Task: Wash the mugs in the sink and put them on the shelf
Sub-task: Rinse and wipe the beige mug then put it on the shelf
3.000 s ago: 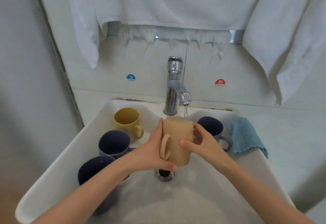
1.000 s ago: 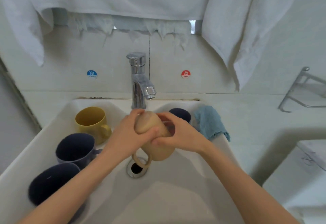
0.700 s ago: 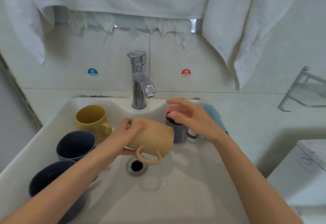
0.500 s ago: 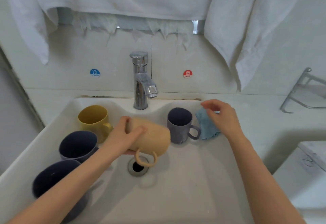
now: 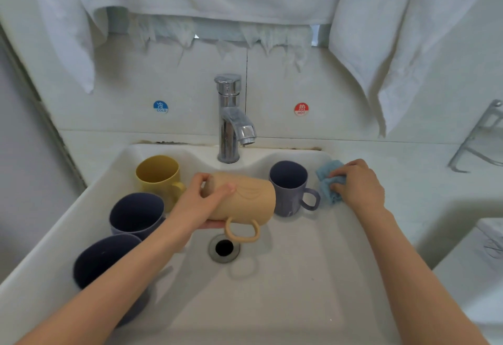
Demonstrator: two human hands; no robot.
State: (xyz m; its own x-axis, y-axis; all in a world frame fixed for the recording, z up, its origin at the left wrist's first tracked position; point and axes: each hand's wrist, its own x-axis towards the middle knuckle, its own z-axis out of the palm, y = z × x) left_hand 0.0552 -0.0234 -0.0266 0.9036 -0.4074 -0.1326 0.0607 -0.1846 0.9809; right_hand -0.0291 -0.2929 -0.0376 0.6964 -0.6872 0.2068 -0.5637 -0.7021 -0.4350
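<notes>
My left hand (image 5: pixel 200 203) grips a tan mug (image 5: pixel 245 202) on its side above the drain (image 5: pixel 224 248), handle hanging down. My right hand (image 5: pixel 356 185) grips a crumpled blue cloth (image 5: pixel 328 181) on the sink's right rim. A purple mug (image 5: pixel 290 189) stands upright between the tan mug and the cloth. A yellow mug (image 5: pixel 158 174) and two dark blue mugs (image 5: pixel 136 214) (image 5: pixel 104 260) stand along the left side of the white sink (image 5: pixel 272 290).
A chrome tap (image 5: pixel 230 119) rises at the back of the sink; no water runs from it. White towels (image 5: pixel 394 32) hang over the wall above. A metal wall shelf (image 5: pixel 479 140) shows at the right edge. A white appliance top (image 5: pixel 487 249) sits lower right.
The water has stopped. My right hand let go of the tan mug, moved right and closed on the blue cloth. My left hand turned the mug onto its side.
</notes>
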